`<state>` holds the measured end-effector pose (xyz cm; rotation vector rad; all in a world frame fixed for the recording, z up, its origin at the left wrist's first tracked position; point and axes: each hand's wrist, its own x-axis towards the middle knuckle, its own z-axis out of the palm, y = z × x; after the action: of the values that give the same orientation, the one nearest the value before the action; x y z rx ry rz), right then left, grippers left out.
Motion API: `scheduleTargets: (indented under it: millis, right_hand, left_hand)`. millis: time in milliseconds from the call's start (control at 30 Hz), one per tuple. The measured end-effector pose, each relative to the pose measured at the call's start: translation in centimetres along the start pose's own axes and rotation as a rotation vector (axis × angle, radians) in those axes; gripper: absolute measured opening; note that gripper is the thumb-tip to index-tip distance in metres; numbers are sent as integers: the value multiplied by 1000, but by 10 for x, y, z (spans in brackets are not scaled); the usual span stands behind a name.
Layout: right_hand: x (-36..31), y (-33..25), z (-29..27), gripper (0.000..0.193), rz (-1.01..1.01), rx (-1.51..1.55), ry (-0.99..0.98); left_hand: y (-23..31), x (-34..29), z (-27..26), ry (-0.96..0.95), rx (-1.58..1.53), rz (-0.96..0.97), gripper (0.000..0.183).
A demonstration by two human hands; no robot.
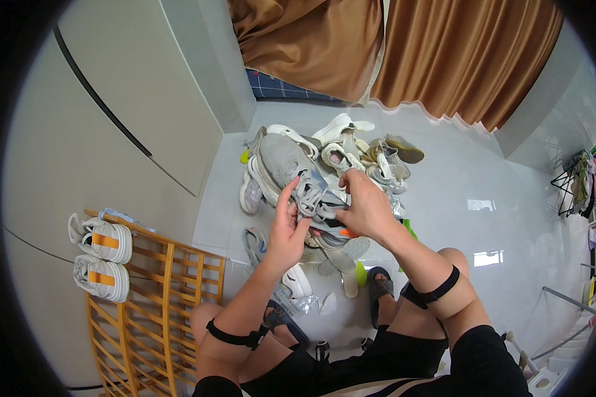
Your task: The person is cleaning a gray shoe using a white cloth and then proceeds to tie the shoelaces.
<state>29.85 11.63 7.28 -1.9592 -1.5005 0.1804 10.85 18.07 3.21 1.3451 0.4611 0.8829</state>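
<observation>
Left-hand grip (288, 228) is closed around a grey mesh lace-up sneaker with blue-grey sides (285, 159), thumb laid by the laces and the other fingers partly hidden beneath. In the head view the sneaker is held up in front of the person, its long axis running obliquely: the toe points away and to the left of both grips, the opening and heel end come back toward the right. Right-hand grip (364, 202) is therefore the nearer one to the opening, its thumb beside the collar and its fingers bent over the far side; whether they pinch the fabric or only touch it, one cannot tell. The left grip sits nearer the laces, on the person's side of the shoe.

Just beyond the grips, a loose heap of white and grey shoes (338, 159) lies on the glossy pale tiled floor (444, 205). Nearer the person than the grips, a flat beige insole (343, 263) lies between the feet. Well to the left of the grips, a pair of white sneakers with orange heel patches (118, 243) rests on a slatted yellow-brown wooden rack (166, 284).
</observation>
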Motion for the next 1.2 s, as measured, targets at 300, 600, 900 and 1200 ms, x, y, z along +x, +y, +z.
scheduleTargets:
  millis: [300, 600, 900, 1200]
  right_hand:
    - [2, 13, 6, 27, -108, 124, -99]
    - [-7, -6, -15, 26, -97, 443, -218]
    - [-2, -11, -35, 11, -15, 1013, -191]
    - [0, -11, -7, 11, 252, 1878, -255]
  left_hand:
    - [-6, 14, -22, 75, 274, 276, 74]
    - [-20, 8, -26, 60, -606, -298, 71]
    - [-14, 23, -36, 206, -586, -259, 66]
    - [-11, 20, -34, 84, -697, -241, 70]
